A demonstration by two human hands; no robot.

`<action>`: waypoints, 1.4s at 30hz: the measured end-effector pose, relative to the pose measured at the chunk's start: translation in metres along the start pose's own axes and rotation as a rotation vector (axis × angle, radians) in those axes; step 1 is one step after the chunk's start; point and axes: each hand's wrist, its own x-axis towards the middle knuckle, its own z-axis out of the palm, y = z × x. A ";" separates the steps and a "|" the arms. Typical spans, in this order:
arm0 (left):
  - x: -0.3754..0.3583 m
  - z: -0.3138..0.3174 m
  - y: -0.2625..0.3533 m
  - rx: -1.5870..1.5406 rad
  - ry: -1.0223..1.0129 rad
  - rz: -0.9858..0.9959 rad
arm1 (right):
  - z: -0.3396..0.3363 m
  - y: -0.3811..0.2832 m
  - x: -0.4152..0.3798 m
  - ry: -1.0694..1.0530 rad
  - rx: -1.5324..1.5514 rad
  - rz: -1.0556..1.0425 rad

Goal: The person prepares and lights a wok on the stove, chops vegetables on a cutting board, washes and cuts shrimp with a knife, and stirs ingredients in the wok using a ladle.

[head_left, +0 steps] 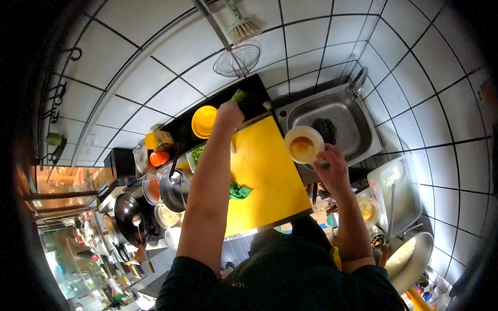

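Note:
My left hand [230,115] reaches to the back edge of the counter, closed around a stubby green object [239,96] whose kind I cannot make out. In my right hand [333,167] is a white bowl [291,143] with something light brown inside, gripped by its rim. The bowl is at the sink's left edge, beside the cutting board's right side. Below my hands lies a yellow cutting board [270,176]. A crumpled green cloth [240,191] rests on it, next to my left forearm.
A dark scrubber-like lump [324,129] sits in the metal sink [355,136]. Yellow bowls [204,122] stand at the back left. Pans, including a wok [127,212], are on the left. A wire strainer [236,61] hangs on the wall. A clear tub [410,199] is at right.

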 end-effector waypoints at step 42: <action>-0.127 0.202 -0.048 -0.323 0.416 0.267 | 0.003 -0.020 0.042 0.060 0.030 -0.212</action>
